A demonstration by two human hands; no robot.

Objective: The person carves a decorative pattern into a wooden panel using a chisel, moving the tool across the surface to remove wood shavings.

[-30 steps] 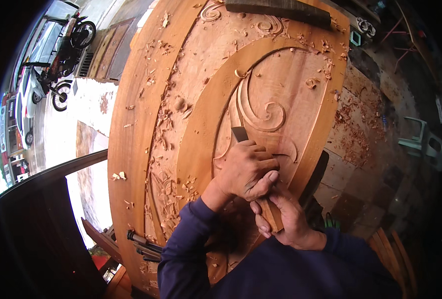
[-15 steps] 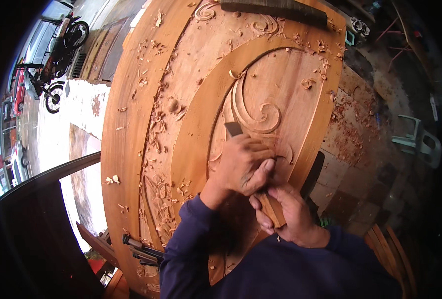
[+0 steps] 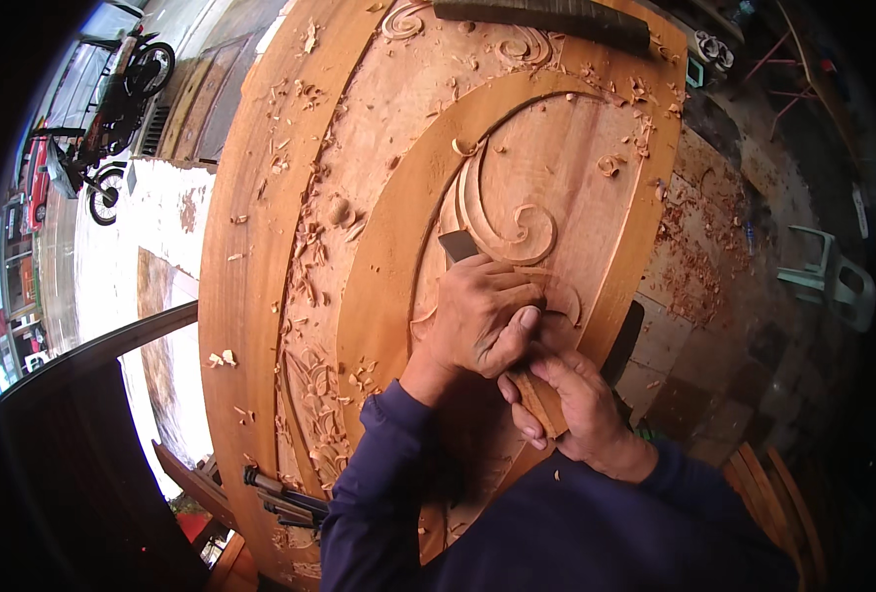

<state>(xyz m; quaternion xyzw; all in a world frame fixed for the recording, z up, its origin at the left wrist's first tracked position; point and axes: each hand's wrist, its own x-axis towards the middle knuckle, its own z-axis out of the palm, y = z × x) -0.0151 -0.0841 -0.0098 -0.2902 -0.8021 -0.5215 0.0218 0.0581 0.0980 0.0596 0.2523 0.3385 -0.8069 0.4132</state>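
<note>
A wide carved wooden panel (image 3: pixel 379 247) lies before me. Near its middle I hold a chisel (image 3: pixel 539 403) slantwise, its flat dark blade pointing far left and its squared wooden handle towards me. My left hand (image 3: pixel 485 311) is closed round the middle of the tool, just behind the blade. Lower down, my right hand (image 3: pixel 588 409) grips the handle, with the thumb along it. The blade end lies over the recessed ground beside a carved scroll (image 3: pixel 525 232); whether it touches the wood I cannot tell. My hands hide part of the carving below.
Curled shavings (image 3: pixel 309 257) litter the panel. A dark wooden bar (image 3: pixel 546 20) lies across its far end. Several tools (image 3: pixel 285 498) rest at the near left. A pale green plastic chair (image 3: pixel 828 276) stands on the floor at right, and a motorcycle (image 3: pixel 112 123) at far left.
The chisel blade has shifted slightly left and away from me, and its tilt has changed a little. Both hands keep their hold on the chisel.
</note>
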